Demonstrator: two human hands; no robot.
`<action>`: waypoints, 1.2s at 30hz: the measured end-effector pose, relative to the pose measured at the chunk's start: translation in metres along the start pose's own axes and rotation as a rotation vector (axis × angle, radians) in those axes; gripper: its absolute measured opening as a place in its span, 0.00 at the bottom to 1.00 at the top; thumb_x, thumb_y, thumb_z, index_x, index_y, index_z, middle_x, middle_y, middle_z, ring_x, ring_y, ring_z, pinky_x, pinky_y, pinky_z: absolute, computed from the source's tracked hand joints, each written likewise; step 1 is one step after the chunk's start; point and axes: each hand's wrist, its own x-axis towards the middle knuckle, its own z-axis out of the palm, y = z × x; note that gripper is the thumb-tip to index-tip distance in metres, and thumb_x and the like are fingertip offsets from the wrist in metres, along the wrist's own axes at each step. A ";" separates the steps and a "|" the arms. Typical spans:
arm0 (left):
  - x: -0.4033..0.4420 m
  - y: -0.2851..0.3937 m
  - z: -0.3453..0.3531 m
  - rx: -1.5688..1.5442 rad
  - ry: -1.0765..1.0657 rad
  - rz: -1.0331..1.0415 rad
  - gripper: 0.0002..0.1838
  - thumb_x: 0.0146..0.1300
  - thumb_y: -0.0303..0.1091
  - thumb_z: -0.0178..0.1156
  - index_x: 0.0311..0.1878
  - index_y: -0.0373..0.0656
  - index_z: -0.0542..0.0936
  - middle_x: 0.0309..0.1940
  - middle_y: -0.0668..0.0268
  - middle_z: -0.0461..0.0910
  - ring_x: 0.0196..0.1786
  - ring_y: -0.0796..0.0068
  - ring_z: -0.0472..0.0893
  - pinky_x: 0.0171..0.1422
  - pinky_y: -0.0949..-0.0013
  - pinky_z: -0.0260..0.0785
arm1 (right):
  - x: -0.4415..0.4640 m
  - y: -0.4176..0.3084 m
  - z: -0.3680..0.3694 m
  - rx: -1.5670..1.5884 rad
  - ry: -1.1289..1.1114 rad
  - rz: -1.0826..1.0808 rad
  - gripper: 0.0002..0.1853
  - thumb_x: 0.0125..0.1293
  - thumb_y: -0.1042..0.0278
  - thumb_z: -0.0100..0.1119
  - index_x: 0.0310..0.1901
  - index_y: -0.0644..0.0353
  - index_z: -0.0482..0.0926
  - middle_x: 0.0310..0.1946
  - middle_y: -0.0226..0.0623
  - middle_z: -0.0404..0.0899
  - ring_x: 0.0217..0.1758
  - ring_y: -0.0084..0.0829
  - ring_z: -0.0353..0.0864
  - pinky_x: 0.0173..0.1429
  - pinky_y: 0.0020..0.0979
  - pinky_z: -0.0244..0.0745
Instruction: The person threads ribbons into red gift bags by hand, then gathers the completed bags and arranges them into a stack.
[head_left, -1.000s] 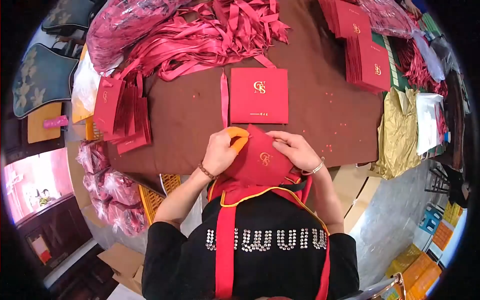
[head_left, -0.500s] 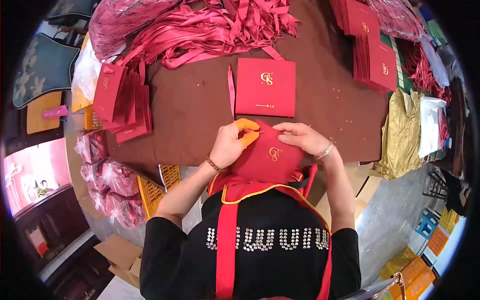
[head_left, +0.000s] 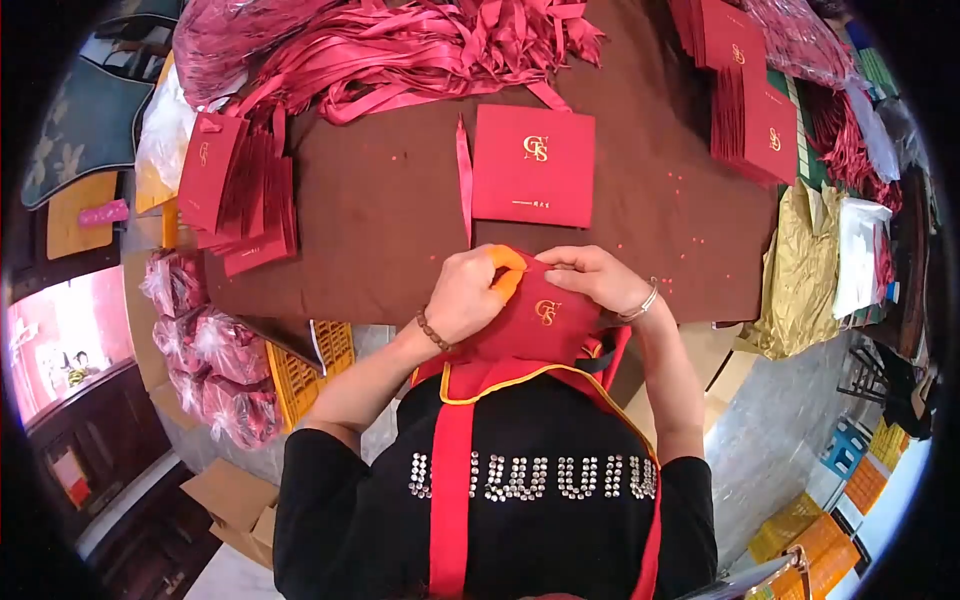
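A red card bag with a gold logo [head_left: 545,318] is held at its top edge between both hands, close to my body. My left hand [head_left: 474,292], with orange covers on thumb and forefinger, pinches its upper left corner. My right hand [head_left: 590,275] is closed on the upper right edge. Just beyond them a second red bag [head_left: 533,170] lies flat on the brown cloth [head_left: 380,220], with a loose red ribbon [head_left: 464,180] along its left side. Whether a ribbon is between my left fingertips is hidden.
A heap of red ribbons [head_left: 420,60] covers the table's far side. Stacks of red bags stand at the left [head_left: 235,195] and right [head_left: 750,125]. Gold wrapping [head_left: 800,270] hangs at the right edge; plastic-wrapped red bundles [head_left: 225,365] are below left.
The held bag has turned slightly more upright, and my left fingers have moved a little to the right along its top edge. The view has shifted slightly; the flat bag lies as before.
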 end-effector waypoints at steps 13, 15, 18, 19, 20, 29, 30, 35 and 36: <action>-0.005 0.001 -0.015 -0.120 0.087 -0.084 0.07 0.55 0.23 0.62 0.38 0.36 0.81 0.28 0.62 0.81 0.30 0.79 0.78 0.35 0.75 0.70 | 0.001 0.009 -0.007 -0.077 -0.043 -0.029 0.15 0.69 0.72 0.47 0.55 0.66 0.72 0.47 0.30 0.77 0.48 0.18 0.74 0.55 0.23 0.70; -0.008 0.005 -0.012 -0.043 0.102 0.017 0.07 0.55 0.24 0.62 0.38 0.37 0.81 0.30 0.59 0.82 0.30 0.73 0.80 0.36 0.72 0.71 | 0.002 0.008 -0.004 -0.068 -0.040 -0.031 0.15 0.69 0.73 0.47 0.55 0.66 0.72 0.46 0.31 0.77 0.48 0.18 0.75 0.55 0.23 0.70; -0.007 0.005 -0.009 0.035 0.042 0.028 0.07 0.55 0.25 0.61 0.38 0.37 0.81 0.31 0.55 0.81 0.32 0.65 0.81 0.37 0.69 0.72 | 0.002 0.007 -0.002 -0.042 -0.021 -0.016 0.15 0.68 0.73 0.47 0.54 0.67 0.71 0.46 0.31 0.77 0.48 0.18 0.75 0.55 0.23 0.70; -0.007 0.007 -0.010 0.031 0.034 0.004 0.07 0.55 0.25 0.61 0.38 0.38 0.81 0.32 0.53 0.81 0.33 0.60 0.81 0.38 0.67 0.72 | 0.003 0.009 -0.003 -0.063 -0.005 -0.037 0.15 0.68 0.73 0.48 0.54 0.67 0.71 0.46 0.31 0.77 0.47 0.18 0.75 0.54 0.23 0.70; -0.007 0.007 -0.009 0.032 0.032 0.005 0.07 0.55 0.25 0.61 0.38 0.38 0.81 0.32 0.53 0.81 0.33 0.60 0.81 0.38 0.67 0.72 | 0.003 0.011 -0.003 -0.082 0.012 -0.058 0.15 0.68 0.73 0.48 0.54 0.67 0.71 0.46 0.31 0.77 0.47 0.18 0.75 0.54 0.23 0.70; -0.005 0.005 -0.012 0.040 -0.012 -0.041 0.07 0.56 0.25 0.60 0.39 0.37 0.80 0.33 0.54 0.81 0.34 0.64 0.82 0.39 0.68 0.72 | 0.001 0.009 0.006 -0.150 0.120 -0.084 0.17 0.65 0.71 0.51 0.55 0.67 0.71 0.41 0.28 0.76 0.43 0.15 0.72 0.50 0.20 0.69; -0.005 0.004 -0.010 0.042 -0.022 -0.035 0.07 0.56 0.25 0.60 0.39 0.37 0.81 0.33 0.54 0.81 0.34 0.64 0.82 0.39 0.68 0.72 | 0.001 0.007 0.006 -0.148 0.119 -0.084 0.17 0.65 0.71 0.51 0.55 0.67 0.71 0.41 0.28 0.76 0.43 0.15 0.72 0.50 0.20 0.69; 0.000 0.009 -0.004 0.046 -0.039 -0.026 0.07 0.56 0.25 0.59 0.38 0.36 0.80 0.33 0.54 0.81 0.34 0.63 0.82 0.40 0.67 0.72 | 0.000 0.005 0.006 -0.198 0.130 -0.104 0.16 0.65 0.72 0.52 0.54 0.66 0.72 0.39 0.29 0.77 0.42 0.15 0.73 0.48 0.20 0.70; 0.001 0.010 -0.004 0.068 -0.040 -0.025 0.07 0.55 0.25 0.59 0.38 0.36 0.80 0.33 0.54 0.81 0.34 0.62 0.82 0.39 0.67 0.72 | 0.000 0.005 0.006 -0.197 0.131 -0.105 0.16 0.65 0.72 0.52 0.54 0.66 0.72 0.39 0.29 0.77 0.42 0.15 0.73 0.48 0.20 0.70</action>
